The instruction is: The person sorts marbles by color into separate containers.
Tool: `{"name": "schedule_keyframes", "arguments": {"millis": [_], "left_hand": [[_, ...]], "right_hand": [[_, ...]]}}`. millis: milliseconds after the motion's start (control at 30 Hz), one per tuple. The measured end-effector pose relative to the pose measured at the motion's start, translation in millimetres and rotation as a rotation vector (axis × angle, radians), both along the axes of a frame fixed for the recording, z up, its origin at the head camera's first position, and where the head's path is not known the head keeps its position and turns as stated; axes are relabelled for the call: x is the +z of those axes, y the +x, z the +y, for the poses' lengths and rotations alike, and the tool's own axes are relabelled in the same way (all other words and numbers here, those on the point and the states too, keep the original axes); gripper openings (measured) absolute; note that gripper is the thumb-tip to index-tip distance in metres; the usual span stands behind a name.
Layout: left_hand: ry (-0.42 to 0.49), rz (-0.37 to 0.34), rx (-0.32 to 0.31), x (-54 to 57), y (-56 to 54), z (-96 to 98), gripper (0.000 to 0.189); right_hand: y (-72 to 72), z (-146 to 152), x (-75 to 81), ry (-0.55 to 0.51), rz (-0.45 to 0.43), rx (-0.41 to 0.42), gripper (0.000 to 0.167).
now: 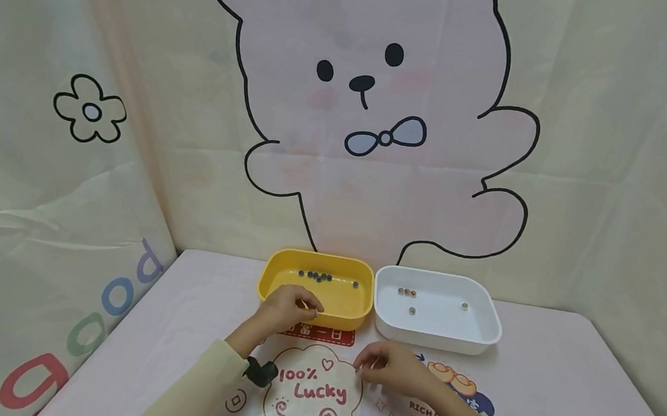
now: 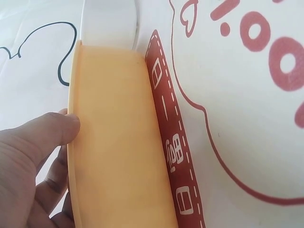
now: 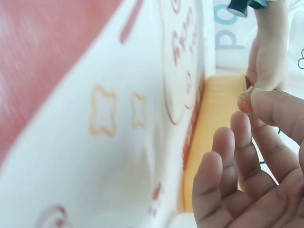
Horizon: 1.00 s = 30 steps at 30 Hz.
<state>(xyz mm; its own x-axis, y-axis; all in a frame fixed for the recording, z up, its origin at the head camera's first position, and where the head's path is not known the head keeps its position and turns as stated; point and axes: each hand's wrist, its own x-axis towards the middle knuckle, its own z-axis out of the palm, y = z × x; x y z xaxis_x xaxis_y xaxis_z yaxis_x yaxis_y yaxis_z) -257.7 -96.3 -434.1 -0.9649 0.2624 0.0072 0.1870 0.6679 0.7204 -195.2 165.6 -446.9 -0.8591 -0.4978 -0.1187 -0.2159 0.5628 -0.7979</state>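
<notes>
My left hand [image 1: 290,305] is at the near rim of a yellow tray [image 2: 118,137], its thumb tip right against the rim and its other fingers partly hidden behind the wall. I cannot tell whether it pinches the rim or something small. Dark blue beads [image 1: 319,277] lie scattered inside that tray. Lower and to the right, over the printed tabletop, is my right hand [image 1: 393,368]. Its thumb and index finger pinch a small orange-red bead [image 3: 245,102], while the other fingers are loosely bent.
Beside the yellow tray stands a white tray [image 1: 432,339] holding several pale brownish beads [image 1: 407,293]. Both stand near the back of the table [image 1: 546,382], before a hanging cloth [image 1: 600,193] with a cartoon bear. The table cover carries red lettering and drawings.
</notes>
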Motion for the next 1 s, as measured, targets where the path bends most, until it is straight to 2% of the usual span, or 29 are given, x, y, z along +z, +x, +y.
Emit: {"name": "schedule_keyframes", "arguments": {"millis": [167,400,633,1000], "left_hand": [[0.002,-0.006,0.003,1.5,0.2,0.2,0.005],[-0.01,-0.002,-0.001,0.7,-1.0,-0.2,0.005],[-0.004,-0.001,-0.007,0.9,-1.2,-0.2,0.006],[-0.007,0.025,-0.032,0.3,-2.6,-1.1,0.006]], "right_hand": [[-5.2,7.0,10.3,0.011,0.043,0.003,0.015],[-11.4,13.6,23.5,-0.013,0.052,-0.009,0.019],[-18.0,22.4,35.1,0.023,0.116,-0.062,0.011],[-28.1,42.3,50.7,0.095,0.208,-0.155,0.015]]}}
